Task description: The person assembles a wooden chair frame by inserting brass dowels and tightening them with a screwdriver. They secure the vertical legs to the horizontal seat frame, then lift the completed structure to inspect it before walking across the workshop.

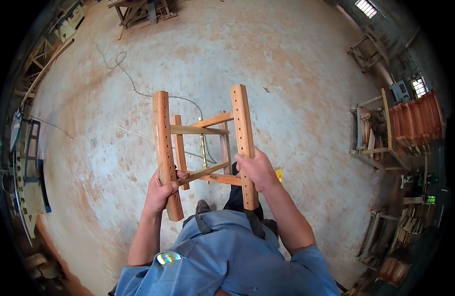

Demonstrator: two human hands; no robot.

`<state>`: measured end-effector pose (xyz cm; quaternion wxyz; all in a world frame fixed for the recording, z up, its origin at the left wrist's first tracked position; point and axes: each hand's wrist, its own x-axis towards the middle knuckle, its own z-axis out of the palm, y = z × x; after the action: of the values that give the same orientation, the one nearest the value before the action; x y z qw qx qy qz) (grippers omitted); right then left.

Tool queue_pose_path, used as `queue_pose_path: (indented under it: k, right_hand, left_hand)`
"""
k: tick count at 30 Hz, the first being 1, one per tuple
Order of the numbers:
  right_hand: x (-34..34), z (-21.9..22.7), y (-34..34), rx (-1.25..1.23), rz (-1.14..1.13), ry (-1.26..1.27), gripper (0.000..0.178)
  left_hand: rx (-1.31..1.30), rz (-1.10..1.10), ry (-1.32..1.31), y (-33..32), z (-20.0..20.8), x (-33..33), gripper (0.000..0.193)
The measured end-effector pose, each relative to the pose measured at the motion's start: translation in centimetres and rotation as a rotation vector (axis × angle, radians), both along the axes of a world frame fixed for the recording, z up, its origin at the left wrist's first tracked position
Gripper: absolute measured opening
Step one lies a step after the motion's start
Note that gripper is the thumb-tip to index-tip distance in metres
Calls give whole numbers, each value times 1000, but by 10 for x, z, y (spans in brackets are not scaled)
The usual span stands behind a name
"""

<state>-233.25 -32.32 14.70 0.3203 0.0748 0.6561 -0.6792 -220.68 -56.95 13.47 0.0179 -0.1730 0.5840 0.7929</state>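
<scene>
In front of my body I hold a wooden frame of crossing bars, with a left rail and a right rail that each carry a row of small dark holes. My left hand is wrapped round the lower part of the left rail. Around the right rail's lower half closes my right hand, thumb on top. Thinner crossbars and legs join the two rails farther down. Through the frame's middle a brass-coloured rod shows; whether it is attached, I cannot tell. Parts of the bars are hidden behind my hands.
A thin cable snakes over the worn floor. A wooden workbench stands at the far end. On the right, a wooden rack sits beside stacked reddish wooden pieces. A bench with metal parts lines the left.
</scene>
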Motion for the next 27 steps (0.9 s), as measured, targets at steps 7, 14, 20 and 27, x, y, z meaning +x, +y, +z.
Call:
queue_pose_path:
  k: [7,14,20,27]
  right_hand:
    - [-165,-24,15,-118,46,-56,16]
    - [-334,-14,42,-160,81,-67,13]
    - [-463,-17,50,-220,69,-42,19]
    - [-601,-4,31,-103,22,25,20]
  left_hand:
    - [-28,54,-10,19,-4,-154,42]
    - [-15,125,26,43,19,-298,43]
    - [14,108,85,32,24,-419,51]
    - [121,52,124,2,6,-579,49]
